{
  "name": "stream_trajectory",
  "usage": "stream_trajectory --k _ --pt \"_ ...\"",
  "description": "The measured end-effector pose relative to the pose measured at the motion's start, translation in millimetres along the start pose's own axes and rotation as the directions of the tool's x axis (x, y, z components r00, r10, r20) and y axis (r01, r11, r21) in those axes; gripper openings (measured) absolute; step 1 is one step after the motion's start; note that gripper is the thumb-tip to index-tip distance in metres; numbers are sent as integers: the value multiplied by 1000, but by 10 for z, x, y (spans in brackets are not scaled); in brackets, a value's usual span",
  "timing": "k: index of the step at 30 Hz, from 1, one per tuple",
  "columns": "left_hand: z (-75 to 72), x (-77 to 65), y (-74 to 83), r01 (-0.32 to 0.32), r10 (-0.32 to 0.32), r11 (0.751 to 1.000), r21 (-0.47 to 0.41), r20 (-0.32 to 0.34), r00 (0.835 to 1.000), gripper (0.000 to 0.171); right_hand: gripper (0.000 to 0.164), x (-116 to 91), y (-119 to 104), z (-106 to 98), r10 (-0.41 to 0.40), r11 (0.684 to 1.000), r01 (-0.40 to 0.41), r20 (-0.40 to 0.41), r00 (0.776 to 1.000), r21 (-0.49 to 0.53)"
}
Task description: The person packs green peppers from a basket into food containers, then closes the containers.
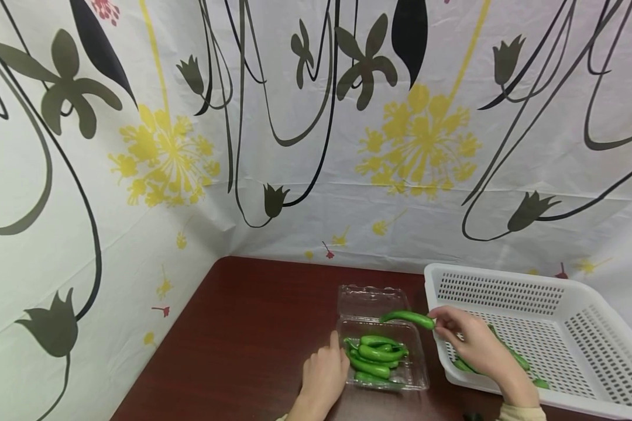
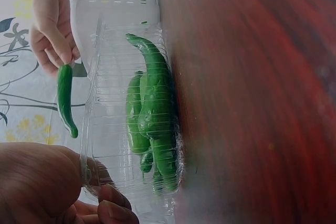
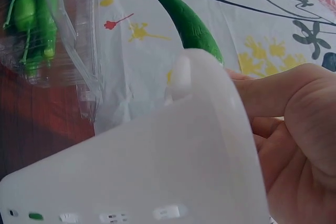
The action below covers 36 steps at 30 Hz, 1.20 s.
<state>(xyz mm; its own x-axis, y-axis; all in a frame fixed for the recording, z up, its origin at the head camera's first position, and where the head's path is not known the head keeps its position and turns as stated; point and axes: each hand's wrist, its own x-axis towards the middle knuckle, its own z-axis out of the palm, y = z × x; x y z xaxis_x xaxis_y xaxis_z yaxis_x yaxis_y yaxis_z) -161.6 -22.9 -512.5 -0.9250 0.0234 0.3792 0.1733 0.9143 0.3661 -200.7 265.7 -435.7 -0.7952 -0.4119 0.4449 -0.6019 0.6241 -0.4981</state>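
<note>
Above the hinge line of a clear, ridged plastic box, lid folded back to the far side, you hold one slender, curved green pepper. Its long axis runs left to right, free end pointing left. Your right hand comes in from the right, thumb and fingertips pinching the pepper's right end. From those fingers, the pile of glossy green peppers lies left and near, inside the box. Your left hand is closer to that pile: it grips the box's left wall, index finger pointing far, other fingers curled. Just right of the box, a white perforated plastic basket holds more green peppers.
</note>
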Motion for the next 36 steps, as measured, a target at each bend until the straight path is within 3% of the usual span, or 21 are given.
stream_trajectory --k 6,22,31,36 --pt "1 -3 -3 -8 9 1000 7 -15 1000 39 30 1 -30 23 38 999 -38 33 999 15" --pt "16 -6 -16 -11 11 1000 11 -24 1000 39 30 54 -113 102 -29 1000 29 13 1000 11" --pt "21 1 -20 -17 17 1000 7 -17 1000 39 35 77 -103 172 -93 994 92 9 996 53" --pt "28 2 -21 -15 15 1000 2 -10 1000 39 36 78 -121 219 -86 994 83 34 996 77"
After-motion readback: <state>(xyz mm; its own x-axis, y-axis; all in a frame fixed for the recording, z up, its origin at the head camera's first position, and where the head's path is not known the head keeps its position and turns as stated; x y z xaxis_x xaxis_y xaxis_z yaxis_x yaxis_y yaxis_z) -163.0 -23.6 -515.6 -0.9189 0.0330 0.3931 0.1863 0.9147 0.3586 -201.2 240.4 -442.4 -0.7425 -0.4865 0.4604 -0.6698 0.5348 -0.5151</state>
